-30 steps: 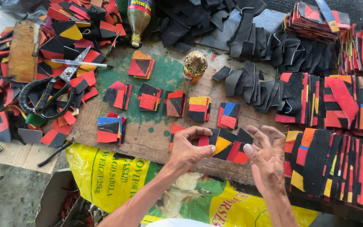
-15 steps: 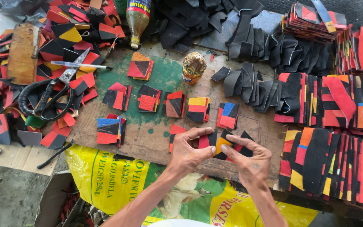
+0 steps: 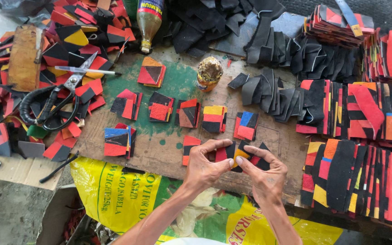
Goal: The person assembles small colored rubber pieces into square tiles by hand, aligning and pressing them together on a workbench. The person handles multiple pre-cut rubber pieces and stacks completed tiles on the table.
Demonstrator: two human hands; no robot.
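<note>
- Both hands are meeting at the lower centre of the frame, over the near edge of the worn wooden board (image 3: 169, 149).
- The left hand (image 3: 203, 169) is pinching with thumb and forefinger, and the right hand (image 3: 265, 174) is doing the same from the other side; both sets of fingers are closing on one small patchwork piece (image 3: 237, 156), black with red and a yellow-orange corner.
- That piece is lying directly between the two hands, right of the left fingertips and left of the right fingertips, so neither hand is nearer; both are touching it.
- Its long axis seems to be running left to right across the frame, roughly in line with the board's near edge, though the fingers are hiding its ends.
- Just left of the left hand, a red and black piece (image 3: 188, 146) is resting flat on the board.
- Further up the frame, a row of small stacked pieces is sitting well apart from the hands, among them a blue and red stack (image 3: 246, 126) and a yellow, red and black stack (image 3: 214, 119).
- Large scissors (image 3: 57, 97) are lying at the left of the frame, far from both hands.
- A yellow printed sack (image 3: 123, 190) is hanging below the board's edge, under the forearms.
</note>
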